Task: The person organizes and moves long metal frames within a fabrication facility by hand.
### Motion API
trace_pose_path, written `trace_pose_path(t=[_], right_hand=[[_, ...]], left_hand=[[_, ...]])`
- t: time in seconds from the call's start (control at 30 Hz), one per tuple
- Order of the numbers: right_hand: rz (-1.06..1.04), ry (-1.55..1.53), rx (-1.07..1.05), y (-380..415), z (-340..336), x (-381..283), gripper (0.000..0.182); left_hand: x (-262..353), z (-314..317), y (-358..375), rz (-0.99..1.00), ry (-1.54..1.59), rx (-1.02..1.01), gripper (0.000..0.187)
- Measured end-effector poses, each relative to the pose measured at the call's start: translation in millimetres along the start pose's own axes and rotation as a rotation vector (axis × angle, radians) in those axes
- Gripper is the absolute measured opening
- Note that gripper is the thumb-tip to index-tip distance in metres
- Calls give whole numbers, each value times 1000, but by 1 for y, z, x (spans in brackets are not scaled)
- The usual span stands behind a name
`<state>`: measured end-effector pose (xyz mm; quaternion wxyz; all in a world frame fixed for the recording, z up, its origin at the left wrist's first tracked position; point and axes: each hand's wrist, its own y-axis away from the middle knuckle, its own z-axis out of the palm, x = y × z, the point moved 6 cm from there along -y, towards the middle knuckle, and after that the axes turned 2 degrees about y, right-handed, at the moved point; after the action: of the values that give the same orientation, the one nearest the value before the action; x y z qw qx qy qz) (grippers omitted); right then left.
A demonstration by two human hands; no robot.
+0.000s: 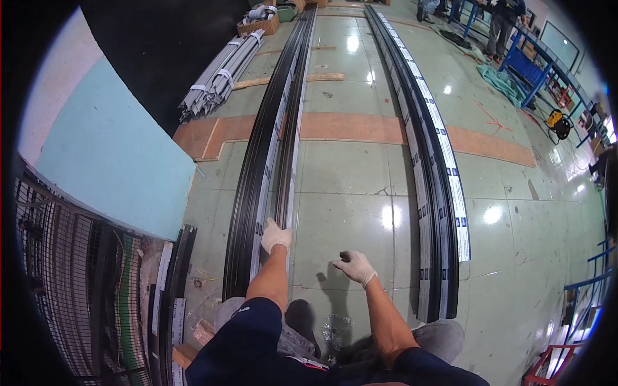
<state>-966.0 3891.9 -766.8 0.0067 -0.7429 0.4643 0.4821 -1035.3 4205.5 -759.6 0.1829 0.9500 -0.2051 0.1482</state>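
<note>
My left hand (277,235), in a pale knit glove, is closed on the near part of a long, slim dark profile (293,128). Right beside that profile, on its left, lies a thicker bundle of long black profiles (257,167). My right hand (356,267), also gloved and with dark fingertips, hovers over the tiled floor with its fingers loosely bent and apart, nothing visible in them. To its right stretches another stack of long dark profiles (430,186) with white printed film along the sides.
Flat brown boards (351,127) lie crosswise under the profiles. Bundled grey bars (222,77) rest at the upper left near a basket (259,26). A light-blue panel (119,145) and wire racks (58,276) stand left. People work by a blue frame (537,61) at the upper right.
</note>
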Motion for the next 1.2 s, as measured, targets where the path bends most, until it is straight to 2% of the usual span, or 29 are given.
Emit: trace_pose_path(t=[0.07, 0.27, 0.47, 0.57, 0.73, 0.87, 0.97, 1.03, 1.1, 1.17, 1.2], right_hand=[[10, 30, 18, -1, -12, -5, 70], [44, 41, 96, 5, -30, -4, 67], [0, 15, 160, 16, -45, -10, 66], [6, 12, 169, 20, -46, -4, 66], [27, -4, 179, 25, -52, 6, 66], [36, -34, 206, 26, -65, 19, 66], [112, -109, 433, 40, -101, 57, 60], [275, 43, 747, 74, -147, 85, 53], [577, 124, 926, 124, -183, 105, 53], [695, 321, 1144, 160, -193, 132, 61], [796, 339, 1057, 169, -190, 143, 69]], left_hand=[[6, -5, 5, -31, 20, -35, 76], [8, -10, 8, -5, 21, 101, 74], [3, -14, 3, -28, 71, 148, 78], [-1, -14, -5, -21, -11, 152, 70], [9, -36, 1, 45, -370, 310, 57], [22, -49, 13, 160, -424, 418, 62], [19, -50, 10, -9, -446, 352, 57], [18, -52, 2, -49, -505, 327, 53], [16, -51, -12, -69, -540, 300, 55], [29, -66, -1, -126, -405, 305, 62], [38, -72, 0, -153, -338, 309, 66]])
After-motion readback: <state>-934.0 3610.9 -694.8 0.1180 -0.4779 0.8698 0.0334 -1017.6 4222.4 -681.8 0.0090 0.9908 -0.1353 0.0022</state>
